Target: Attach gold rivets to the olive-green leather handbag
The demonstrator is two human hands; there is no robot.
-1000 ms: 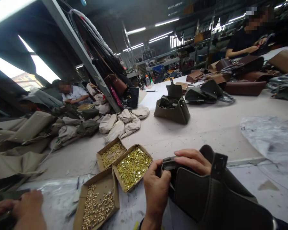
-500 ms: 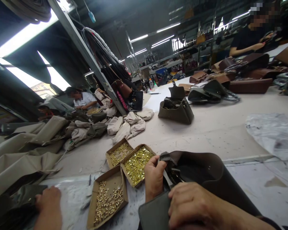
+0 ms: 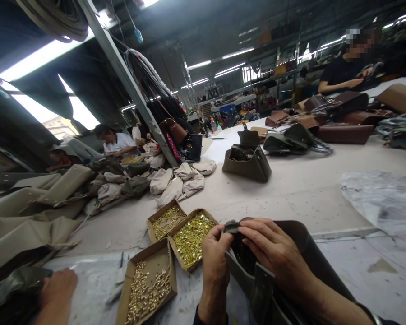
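A dark olive-brown handbag [image 3: 320,262] lies in front of me, its mouth facing up and its flap folded toward me. My left hand [image 3: 214,259] pinches a small dark tab [image 3: 231,225] at the bag's upper left edge between thumb and fingers. From the right, my right hand [image 3: 279,255] reaches across the opening, fingertips closed on the same edge beside the tab. Its palm hides part of the bag's inside. Just left of my hands stands a cardboard tray [image 3: 173,264] of small brass-coloured studs; two more trays of gold-coloured metal pieces adjoin it.
Another person's hand [image 3: 59,291] rests by dark material at lower left. Beige bag pieces [image 3: 57,185] are heaped on the left. An olive bag [image 3: 246,164] stands mid-table, with brown bags [image 3: 345,134] behind it. Crumpled plastic [image 3: 382,198] lies right. A metal post [image 3: 131,85] rises behind.
My right hand has moved up from the flap to the bag's edge beside my left hand. The flap has shifted down and right. My left hand keeps its pinch.
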